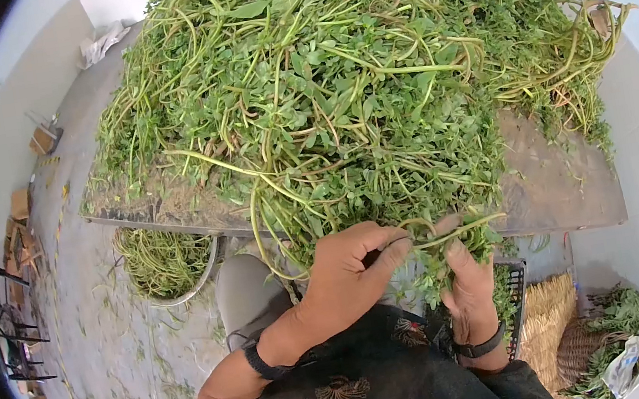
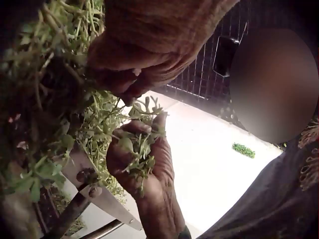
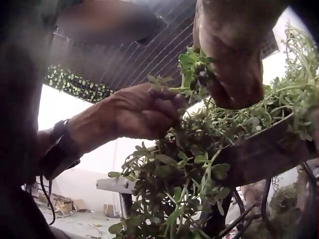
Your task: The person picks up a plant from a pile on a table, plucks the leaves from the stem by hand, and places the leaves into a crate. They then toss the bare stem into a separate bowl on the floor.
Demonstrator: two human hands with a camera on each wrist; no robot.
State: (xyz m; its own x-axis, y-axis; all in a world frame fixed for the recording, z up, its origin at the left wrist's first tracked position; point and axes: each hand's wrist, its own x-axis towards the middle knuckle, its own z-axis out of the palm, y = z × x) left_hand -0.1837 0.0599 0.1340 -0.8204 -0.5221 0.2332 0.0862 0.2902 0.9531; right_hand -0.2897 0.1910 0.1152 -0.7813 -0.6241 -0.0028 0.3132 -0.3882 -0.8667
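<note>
In the head view a big heap of leafy green stems (image 1: 337, 98) covers a worn board (image 1: 557, 189). At its near edge the left hand (image 1: 348, 278) pinches a stem between thumb and forefinger. The right hand (image 1: 472, 288) holds a small leafy sprig (image 1: 433, 269) with its thumb and fingers. In the left wrist view the right hand (image 2: 149, 174) has leaves lying across its palm, below the left hand (image 2: 149, 45). The right wrist view shows the left hand (image 3: 124, 112) beside the right hand (image 3: 232, 59), leaves between them.
A round metal basin (image 1: 216, 256) of stems sits on the floor below the board's left side. Under the right side are a black crate (image 1: 518, 285), straw (image 1: 548, 318) and a wicker basket (image 1: 581, 346). Black metal chairs (image 1: 16, 327) stand far left.
</note>
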